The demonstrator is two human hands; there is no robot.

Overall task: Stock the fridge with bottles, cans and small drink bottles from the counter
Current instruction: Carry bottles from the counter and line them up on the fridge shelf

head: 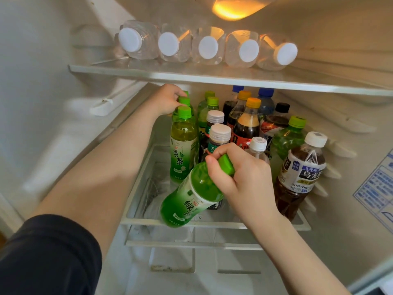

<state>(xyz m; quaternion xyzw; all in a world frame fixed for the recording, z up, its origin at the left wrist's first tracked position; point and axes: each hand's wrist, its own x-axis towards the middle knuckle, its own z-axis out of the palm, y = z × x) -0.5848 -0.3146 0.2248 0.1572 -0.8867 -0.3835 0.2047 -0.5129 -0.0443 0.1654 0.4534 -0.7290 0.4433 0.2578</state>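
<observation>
My right hand (240, 173) grips a green tea bottle (191, 199) by its green cap and neck, holding it tilted over the front of the middle fridge shelf (212, 223). My left hand (168, 99) reaches to the back left of that shelf, its fingers curled round the cap of a standing green tea bottle (184, 101). Another green tea bottle (182, 145) stands in front of it. Several cola, tea and water bottles stand on the shelf's right half, with a Suntory oolong bottle (297, 175) nearest.
Several clear bottles with white caps (208, 47) lie side by side on the upper glass shelf (212, 77). The fridge lamp (236, 7) glows above. A drawer (191, 245) sits below the middle shelf. The right wall carries a blue label (378, 188).
</observation>
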